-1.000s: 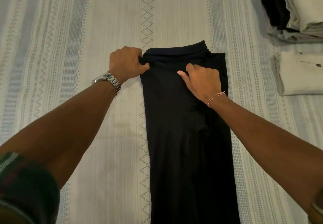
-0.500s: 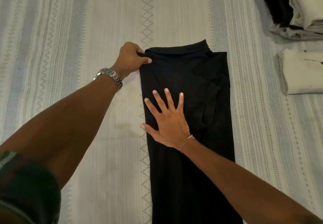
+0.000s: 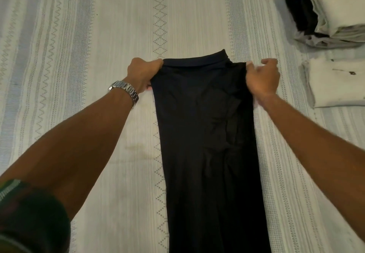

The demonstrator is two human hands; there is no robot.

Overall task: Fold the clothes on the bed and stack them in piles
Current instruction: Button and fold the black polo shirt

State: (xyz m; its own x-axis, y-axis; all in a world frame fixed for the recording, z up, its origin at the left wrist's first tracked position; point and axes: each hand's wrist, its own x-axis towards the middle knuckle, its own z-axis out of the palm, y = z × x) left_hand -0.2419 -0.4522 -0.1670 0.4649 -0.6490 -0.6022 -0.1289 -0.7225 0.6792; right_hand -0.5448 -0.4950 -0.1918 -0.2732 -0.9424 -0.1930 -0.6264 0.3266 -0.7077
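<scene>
You'll find no readable text here (the small dark marks on the folded white cloth (image 3: pixel 339 86) stay illegible).

Your two bare forearms reach forward, well apart. Your left hand (image 3: pixel 143 73), a silver metal link wristwatch (image 3: pixel 124 90) at its wrist, is curled into a fist around fabric. Your right hand (image 3: pixel 263 78) pinches cloth, fingers bent, knuckles up.

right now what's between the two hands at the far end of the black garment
In the head view, only the black garment's folded top edge spans from the left hand to the right hand; each grips a corner.
</scene>
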